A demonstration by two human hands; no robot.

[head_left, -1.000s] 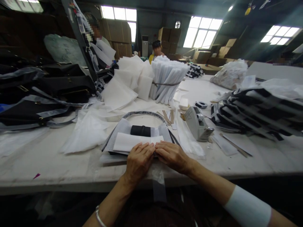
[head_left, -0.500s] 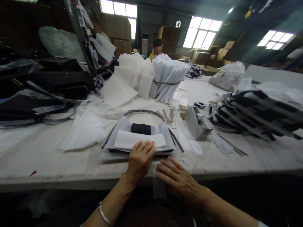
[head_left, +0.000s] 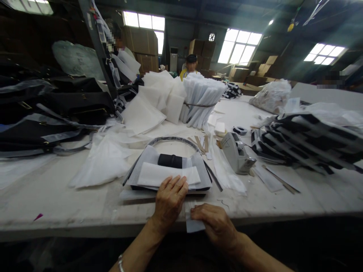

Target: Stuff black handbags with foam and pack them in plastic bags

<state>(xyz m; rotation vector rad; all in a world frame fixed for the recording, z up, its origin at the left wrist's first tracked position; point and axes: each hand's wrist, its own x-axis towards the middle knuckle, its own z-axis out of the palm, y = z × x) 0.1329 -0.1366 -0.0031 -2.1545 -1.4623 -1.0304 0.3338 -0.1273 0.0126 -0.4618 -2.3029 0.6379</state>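
A black handbag (head_left: pixel 170 160) wrapped in white tissue and grey film lies flat near the table's front edge, its curved handle arching behind it. My left hand (head_left: pixel 169 202) rests flat on the bag's front edge and white paper sheet (head_left: pixel 167 175), fingers stretched out. My right hand (head_left: pixel 214 223) sits at the table edge just right of it, fingers pinched on a strip of clear film (head_left: pixel 194 221) that hangs over the edge.
A grey tape dispenser (head_left: pixel 236 153) stands right of the bag. Wrapped black bags pile up at left (head_left: pixel 56 109) and right (head_left: pixel 309 141). White foam sheets (head_left: pixel 159 98) and a tied bundle (head_left: pixel 202 100) stand behind. A person (head_left: pixel 191 64) works at the far side.
My right hand has slid off the bag toward me to the table edge and closed on the film strip. My left hand has stayed on the bag.
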